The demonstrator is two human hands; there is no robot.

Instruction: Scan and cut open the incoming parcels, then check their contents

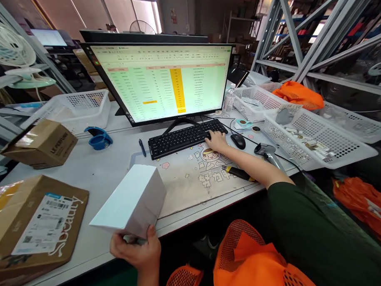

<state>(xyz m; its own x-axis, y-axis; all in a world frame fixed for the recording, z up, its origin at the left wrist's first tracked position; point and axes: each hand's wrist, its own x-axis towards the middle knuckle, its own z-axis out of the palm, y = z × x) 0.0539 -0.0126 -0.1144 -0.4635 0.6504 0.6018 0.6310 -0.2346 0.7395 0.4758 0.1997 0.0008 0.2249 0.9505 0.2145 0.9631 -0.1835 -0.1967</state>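
Observation:
My left hand [139, 251] grips the lower end of a white box [129, 195], thumb on one side and fingers on the other. The box is tilted above the front edge of the desk. My right hand [217, 141] lies with its fingers spread on the right part of a black keyboard [178, 140]. Behind the keyboard stands a monitor [161, 81] showing a spreadsheet with a yellow column. A black mouse [238, 141] lies just right of that hand. Under my right forearm is a yellow-and-black utility knife [237, 173].
Cardboard boxes [28, 225] stand on the left, near a blue tape dispenser [98, 139] and a pen [142, 147]. On the right are a barcode scanner [267, 152], a plastic bottle [230, 96] and white baskets [322, 139]. Orange mesh material [255, 266] hangs below the desk edge.

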